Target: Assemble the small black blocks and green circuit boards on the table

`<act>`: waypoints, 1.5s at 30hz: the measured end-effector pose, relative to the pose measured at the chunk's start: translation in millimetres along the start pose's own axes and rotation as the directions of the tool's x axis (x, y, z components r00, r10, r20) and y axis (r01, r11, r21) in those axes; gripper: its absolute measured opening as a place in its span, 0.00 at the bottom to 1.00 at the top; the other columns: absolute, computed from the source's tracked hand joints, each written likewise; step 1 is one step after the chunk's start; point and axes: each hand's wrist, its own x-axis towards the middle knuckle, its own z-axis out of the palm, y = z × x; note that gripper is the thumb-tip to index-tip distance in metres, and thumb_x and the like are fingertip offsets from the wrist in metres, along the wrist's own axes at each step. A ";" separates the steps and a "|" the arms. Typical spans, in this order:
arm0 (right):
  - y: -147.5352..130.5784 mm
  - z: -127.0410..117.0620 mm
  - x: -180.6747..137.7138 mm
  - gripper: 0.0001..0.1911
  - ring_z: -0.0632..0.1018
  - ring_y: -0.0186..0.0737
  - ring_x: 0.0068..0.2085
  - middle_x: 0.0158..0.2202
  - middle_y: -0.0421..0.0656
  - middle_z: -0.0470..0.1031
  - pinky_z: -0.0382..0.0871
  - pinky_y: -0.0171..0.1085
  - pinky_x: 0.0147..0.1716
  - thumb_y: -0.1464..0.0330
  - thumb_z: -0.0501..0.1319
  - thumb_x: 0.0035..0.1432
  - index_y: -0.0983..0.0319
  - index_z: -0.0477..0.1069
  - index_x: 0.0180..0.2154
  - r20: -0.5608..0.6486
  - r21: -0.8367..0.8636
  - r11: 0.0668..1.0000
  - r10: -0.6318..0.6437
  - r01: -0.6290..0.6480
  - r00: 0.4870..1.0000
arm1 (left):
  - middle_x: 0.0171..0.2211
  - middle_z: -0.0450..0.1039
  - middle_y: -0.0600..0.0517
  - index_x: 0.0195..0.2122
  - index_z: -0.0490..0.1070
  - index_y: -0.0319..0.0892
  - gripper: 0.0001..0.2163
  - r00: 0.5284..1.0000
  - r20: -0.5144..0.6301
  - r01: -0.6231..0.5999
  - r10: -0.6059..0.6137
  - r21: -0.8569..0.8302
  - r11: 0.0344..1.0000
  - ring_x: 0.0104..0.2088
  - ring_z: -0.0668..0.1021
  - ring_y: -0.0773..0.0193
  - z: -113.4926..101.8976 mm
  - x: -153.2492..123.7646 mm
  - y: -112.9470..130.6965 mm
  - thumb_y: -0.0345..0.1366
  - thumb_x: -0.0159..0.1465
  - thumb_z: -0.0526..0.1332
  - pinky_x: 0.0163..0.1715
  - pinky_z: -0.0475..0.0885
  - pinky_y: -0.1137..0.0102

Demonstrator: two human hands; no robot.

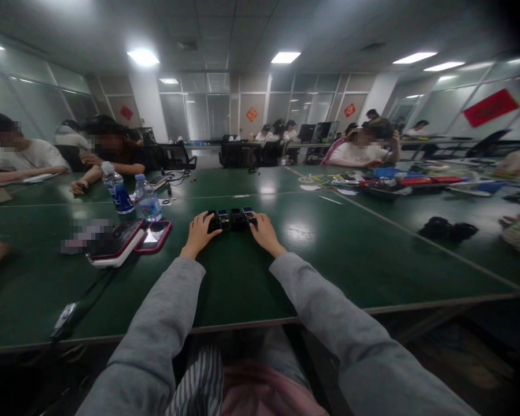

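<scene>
On the green table (238,271) in front of me stands a row of small black electronic devices. A left black device (223,217) and a right black device (247,212) each show a small bluish screen; between them sits a dark block (237,218). My left hand (198,234) is curled round the left end of the row, thumb in front and fingers behind. At the other end, my right hand (266,232) holds the right device, its fingers partly hiding it. What exact kind the devices are is too small to tell.
Left of my hands are two water bottles (148,199), a red-edged phone (154,236) and a white power bank (117,248) with a cable. Tools and wires (398,180) lie at the right, near a black object (448,229). Several people sit around.
</scene>
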 end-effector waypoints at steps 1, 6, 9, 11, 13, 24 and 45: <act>1.8 0.5 0.6 0.26 0.66 0.48 0.55 0.55 0.53 0.63 0.66 0.47 0.53 0.65 0.51 0.63 0.64 0.59 0.61 0.004 0.003 1.000 0.014 -0.014 1.000 | 0.62 0.58 0.42 0.62 0.60 0.46 0.30 1.000 -0.009 -0.005 0.005 -0.002 1.000 0.61 0.62 0.48 -1.1 0.3 0.9 0.52 0.62 0.60 0.56 0.62 0.53; 0.9 -0.1 -0.7 0.25 0.62 0.49 0.59 0.60 0.51 0.58 0.64 0.48 0.54 0.65 0.53 0.62 0.60 0.61 0.61 0.011 -0.033 0.998 -0.053 0.053 0.999 | 0.62 0.59 0.46 0.60 0.62 0.50 0.23 0.991 -0.049 -0.121 0.122 0.013 0.993 0.60 0.62 0.50 -8.9 1.8 12.6 0.49 0.65 0.57 0.57 0.60 0.54; -5.4 -2.7 -3.5 0.27 0.55 0.48 0.64 0.65 0.45 0.51 0.59 0.50 0.59 0.65 0.54 0.62 0.54 0.58 0.62 0.044 -0.085 0.986 -0.143 0.147 0.989 | 0.62 0.59 0.48 0.59 0.64 0.52 0.21 0.982 -0.020 -0.189 0.190 0.027 0.982 0.61 0.61 0.51 -10.0 1.4 20.7 0.48 0.65 0.56 0.58 0.59 0.54; -8.9 -4.3 -5.3 0.28 0.53 0.48 0.65 0.67 0.43 0.48 0.55 0.51 0.60 0.64 0.55 0.62 0.51 0.56 0.63 0.084 -0.107 0.975 -0.186 0.194 0.979 | 0.63 0.58 0.47 0.60 0.64 0.52 0.22 0.979 0.002 -0.206 0.206 0.037 0.978 0.61 0.61 0.50 -8.1 0.3 23.5 0.47 0.65 0.57 0.58 0.58 0.53; -10.6 -5.4 -6.6 0.28 0.52 0.48 0.65 0.67 0.43 0.47 0.54 0.52 0.61 0.64 0.55 0.62 0.50 0.56 0.63 0.112 -0.115 0.972 -0.193 0.205 0.975 | 0.63 0.57 0.47 0.60 0.63 0.52 0.23 0.980 0.025 -0.196 0.195 0.043 0.980 0.61 0.60 0.49 -5.4 -0.9 24.0 0.47 0.64 0.58 0.58 0.57 0.53; -8.0 -2.9 -6.5 0.28 0.53 0.49 0.65 0.65 0.46 0.49 0.56 0.53 0.59 0.63 0.57 0.61 0.50 0.56 0.62 0.139 -0.070 0.983 -0.161 0.171 0.977 | 0.64 0.56 0.50 0.58 0.65 0.56 0.21 0.991 0.075 -0.115 0.115 0.001 0.993 0.62 0.58 0.48 -3.0 -2.5 26.0 0.47 0.64 0.58 0.58 0.56 0.50; -8.3 -2.1 -5.1 0.25 0.58 0.44 0.64 0.61 0.43 0.62 0.51 0.50 0.61 0.67 0.52 0.63 0.56 0.58 0.62 0.145 0.002 0.980 -0.199 0.201 0.969 | 0.63 0.58 0.50 0.58 0.65 0.57 0.19 0.990 0.066 -0.130 0.128 0.021 0.991 0.61 0.59 0.50 -4.9 -1.7 25.0 0.46 0.65 0.57 0.57 0.58 0.52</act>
